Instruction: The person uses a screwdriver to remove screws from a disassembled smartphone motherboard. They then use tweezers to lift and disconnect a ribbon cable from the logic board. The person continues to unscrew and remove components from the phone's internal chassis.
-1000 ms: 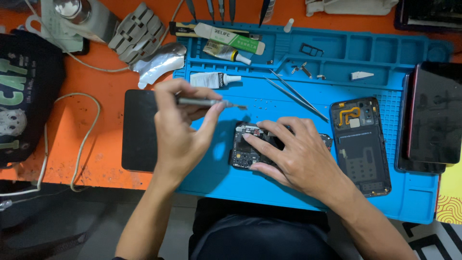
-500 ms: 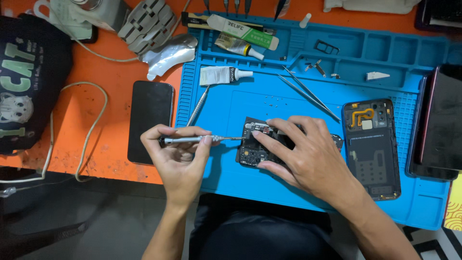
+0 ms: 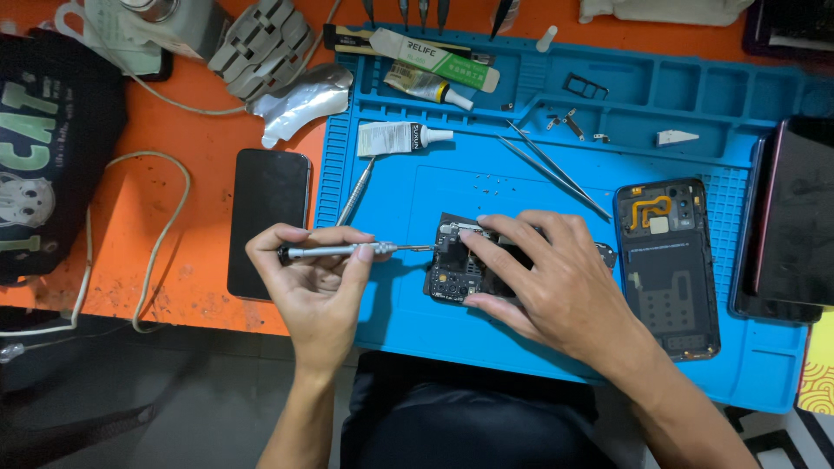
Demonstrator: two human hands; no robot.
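Phone circuit board (image 3: 459,265), dark and crowded with small parts, lies flat on the blue repair mat (image 3: 417,187), pinned under the fingers of the right hand (image 3: 556,291), whose fingertips spread over its right half and near edge. Just to the left of that hold, the left hand (image 3: 317,287) pinches a slim silver screwdriver (image 3: 347,251) between thumb and fingers, closed snugly round the shaft; the tool lies nearly level, its handle end toward the orange table (image 3: 174,269) and its fine tip touching or almost touching the board's left edge, which of the two cannot be told. Beyond the left hand's knuckles, a black smartphone (image 3: 269,221) lies face up on the orange surface, and a second silver driver (image 3: 356,191) rests slanted on the mat's left margin. Farther off from both hands, a white glue tube (image 3: 400,137) lies on the mat, with a green-and-white box (image 3: 434,59) and a smaller tube (image 3: 426,85) past it. Long metal tweezers (image 3: 556,169) lie slanted just beyond the right hand's fingertips. To the right of the right hand's wrist, well clear of the board, a blue phone back housing (image 3: 671,269) lies open side up, with a yellow flex cable near its far end. A few tiny screws (image 3: 569,122) sit in the mat's far trays.
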